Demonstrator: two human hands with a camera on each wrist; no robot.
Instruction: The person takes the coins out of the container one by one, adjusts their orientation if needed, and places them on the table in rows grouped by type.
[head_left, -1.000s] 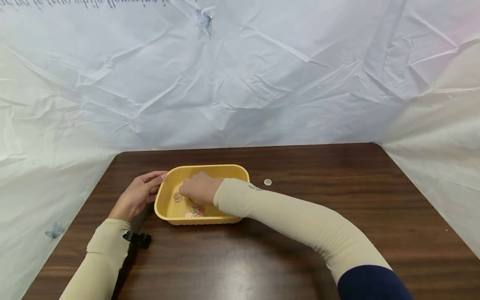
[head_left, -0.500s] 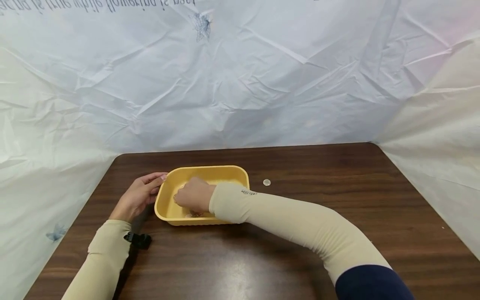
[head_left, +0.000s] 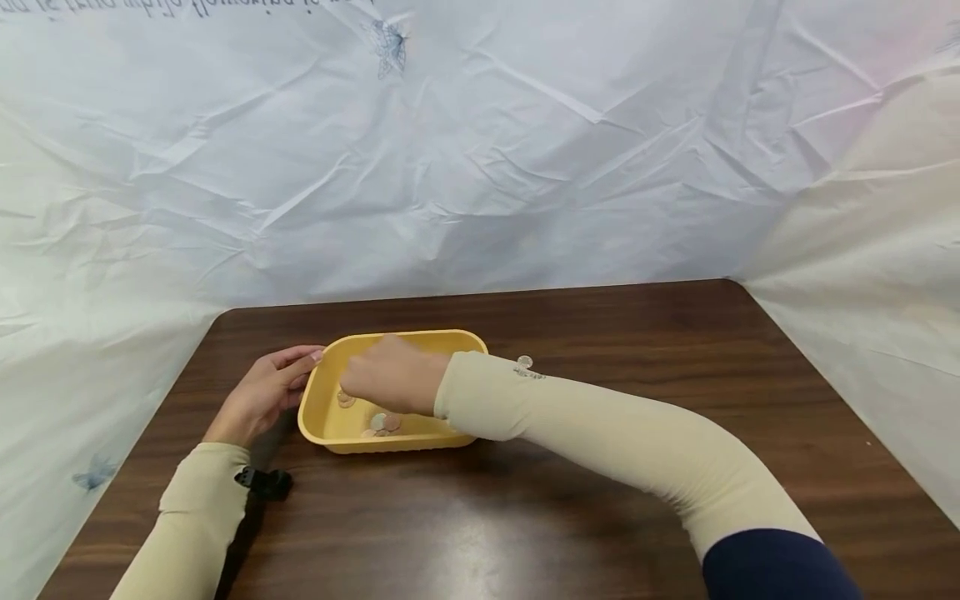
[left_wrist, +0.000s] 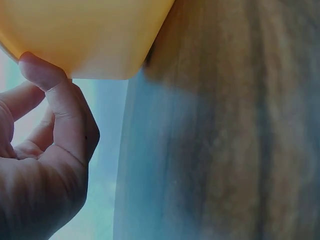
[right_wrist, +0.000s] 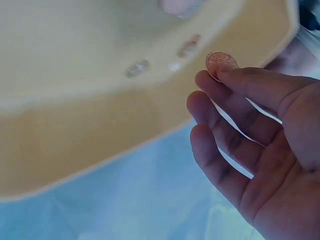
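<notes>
A yellow rectangular tray (head_left: 333, 423) stands on the table, with several coins (head_left: 385, 422) on its floor near the front and a few more at its left end. My left hand (head_left: 264, 390) holds the tray's left rim; in the left wrist view a bent digit lies against the outer wall. Over the tray is my right hand (head_left: 393, 375), blurred in the head view. Its thumb and index finger pinch a copper-coloured coin (right_wrist: 220, 64), seen in the right wrist view, while the other fingers are loosely bent.
One silvery coin (head_left: 524, 362) lies on the dark wooden table (head_left: 600, 533) right of the tray, at the edge of the right sleeve (head_left: 585, 417). White wrinkled sheeting (head_left: 480, 167) rises behind the table and along both sides.
My right hand has gone down into the tray and come back up, now with a coin pinched. The front coins show again. The left hand stays at the rim.
</notes>
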